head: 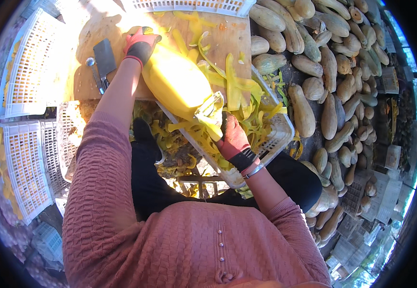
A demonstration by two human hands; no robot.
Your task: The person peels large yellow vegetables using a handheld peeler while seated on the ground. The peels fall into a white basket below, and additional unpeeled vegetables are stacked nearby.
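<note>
A large peeled yellow squash (pixel 179 84) lies slanting over the near edge of a wooden board (pixel 86 84). My left hand (pixel 142 43), in a red and black glove, grips its far end. My gloved right hand (pixel 233 138) is at the near end, beside curled peel strips (pixel 210 111); its fingers are partly hidden, and I cannot tell whether it holds a tool, a peel or the squash. A cleaver (pixel 104 59) and a metal tool with a round end (pixel 95 73) lie on the board, left of my left forearm. Long peel strips (pixel 233 84) cover the board's right part.
A white plastic crate (pixel 287 131) with peelings stands below the board's right edge. Many unpeeled squashes (pixel 302 109) lie on the ground at the right. White crates (pixel 26 167) with orange-yellow contents stand at the left, and another crate (pixel 194 6) sits at the board's far edge.
</note>
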